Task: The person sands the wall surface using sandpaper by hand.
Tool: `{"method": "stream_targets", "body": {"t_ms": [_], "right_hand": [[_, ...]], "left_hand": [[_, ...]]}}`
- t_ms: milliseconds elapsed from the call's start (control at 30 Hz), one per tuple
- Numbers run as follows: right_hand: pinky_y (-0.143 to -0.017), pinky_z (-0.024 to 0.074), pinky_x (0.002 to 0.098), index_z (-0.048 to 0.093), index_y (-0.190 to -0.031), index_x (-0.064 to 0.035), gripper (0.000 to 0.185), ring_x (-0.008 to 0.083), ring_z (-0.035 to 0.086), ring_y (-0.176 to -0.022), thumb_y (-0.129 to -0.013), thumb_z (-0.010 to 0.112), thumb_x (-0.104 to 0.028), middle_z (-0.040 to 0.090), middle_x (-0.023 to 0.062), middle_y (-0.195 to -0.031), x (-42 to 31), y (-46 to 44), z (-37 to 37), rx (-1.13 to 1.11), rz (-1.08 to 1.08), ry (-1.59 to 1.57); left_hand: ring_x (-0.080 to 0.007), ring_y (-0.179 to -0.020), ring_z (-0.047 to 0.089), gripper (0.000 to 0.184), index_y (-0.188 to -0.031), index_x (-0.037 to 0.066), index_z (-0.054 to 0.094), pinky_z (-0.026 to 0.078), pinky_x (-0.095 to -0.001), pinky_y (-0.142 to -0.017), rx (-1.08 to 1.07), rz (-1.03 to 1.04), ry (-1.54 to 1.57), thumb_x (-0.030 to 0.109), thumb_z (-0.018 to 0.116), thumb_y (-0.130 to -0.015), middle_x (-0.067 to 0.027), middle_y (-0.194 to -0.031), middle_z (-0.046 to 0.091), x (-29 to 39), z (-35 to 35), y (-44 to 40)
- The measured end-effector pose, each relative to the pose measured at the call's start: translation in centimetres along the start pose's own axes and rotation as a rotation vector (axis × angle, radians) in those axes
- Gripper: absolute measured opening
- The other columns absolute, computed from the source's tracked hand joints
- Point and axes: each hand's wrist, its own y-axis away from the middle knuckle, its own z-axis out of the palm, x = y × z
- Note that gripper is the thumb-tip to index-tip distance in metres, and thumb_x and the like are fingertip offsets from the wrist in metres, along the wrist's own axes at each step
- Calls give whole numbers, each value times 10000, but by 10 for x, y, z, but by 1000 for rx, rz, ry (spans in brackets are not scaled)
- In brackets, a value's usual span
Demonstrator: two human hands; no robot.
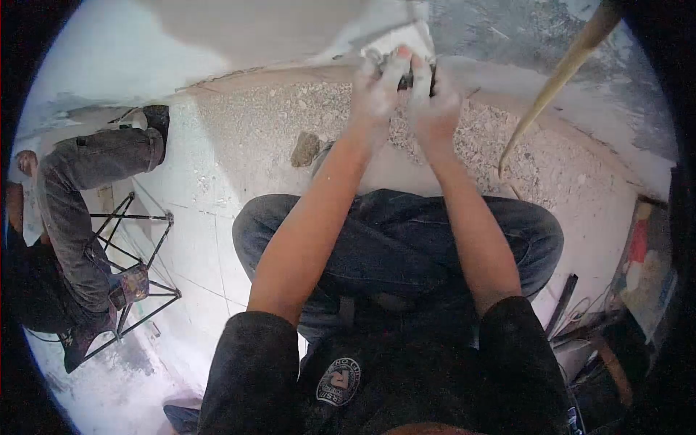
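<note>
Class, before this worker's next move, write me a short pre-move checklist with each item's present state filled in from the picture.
1. Grip: left hand and right hand both on the white-faced tool: ok.
2. Tool flat against the wall: cannot tell; the hands hide part of it.
3. Floor below the hands free of rubble: not ok; crumbs are strewn there.
4. Wooden pole apart from the hands: ok; it slants to their right.
5. Stone apart from the hands: ok; it lies near the left forearm.
6. Co-worker's leg apart from the hands: ok; it is well to the left.
</note>
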Motion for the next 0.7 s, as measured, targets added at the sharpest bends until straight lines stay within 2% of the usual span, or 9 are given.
{"method": "stream_targets", "body": {"t_ms": [33,67,167,233,367,467,567,667,700], "right_hand": [[-586,467,361,655,-923,13,247,281,639,-627,-927,570,-218,627,219,-725,-1,-1,-3,7,-155,49],[-586,467,361,655,-923,13,247,281,639,-627,-927,570,-218,627,219,-725,8,11,-1,-4,-140,55],[-588,468,358,651,-911,18,251,234,637,-631,-930,572,-220,629,193,-711,14,12,9,25,32,85],[-595,470,368,648,-896,21,253,201,634,-643,-930,575,-219,629,178,-704,7,14,7,-21,238,-23],[-623,479,371,657,-905,11,250,211,643,-659,-930,574,-223,636,181,-713,21,14,8,-49,206,-107],[-644,485,357,664,-919,8,245,211,641,-657,-930,572,-219,641,175,-709,10,12,8,-1,165,-52],[-660,487,349,666,-932,12,249,223,641,-660,-934,564,-215,647,173,-717,2,12,1,-93,252,-24],[-657,487,351,661,-924,21,260,236,640,-659,-933,562,-219,649,177,-722,13,14,7,-37,186,-20],[-616,469,327,644,-916,27,287,175,595,-637,-948,551,-242,636,129,-692,16,16,9,-45,202,-43]], "left_hand": [[-98,-863,585,252,-1031,71,615,487,-281,-773,-21,53,37,300,625,-928,3,-962,623,6,3,2],[-96,-866,585,231,-1034,70,618,487,-278,-774,-55,27,43,279,614,-937,1,-964,625,4,0,5],[-92,-863,585,219,-1045,63,623,486,-270,-772,21,-47,-54,258,595,-948,-8,-969,627,-8,-6,3],[-90,-840,588,211,-1025,59,634,486,-261,-754,24,-42,20,252,592,-950,-5,-951,631,-7,-7,1],[-86,-803,593,203,-970,69,647,489,-256,-719,-55,6,-58,266,611,-938,15,-903,637,-8,-10,-1],[-92,-822,594,202,-995,79,640,490,-266,-734,1,-30,-24,270,623,-931,7,-932,636,-3,-5,2],[-103,-849,593,220,-1026,95,629,486,-278,-757,-30,-49,-5,286,642,-917,5,-951,630,4,-4,11],[-111,-867,586,257,-1058,99,612,482,-286,-779,18,-118,-20,306,649,-910,2,-968,620,1,-4,7],[-113,-862,584,264,-1061,98,608,483,-286,-778,23,-96,15,310,650,-909,1,-967,617,0,-3,9]]}}
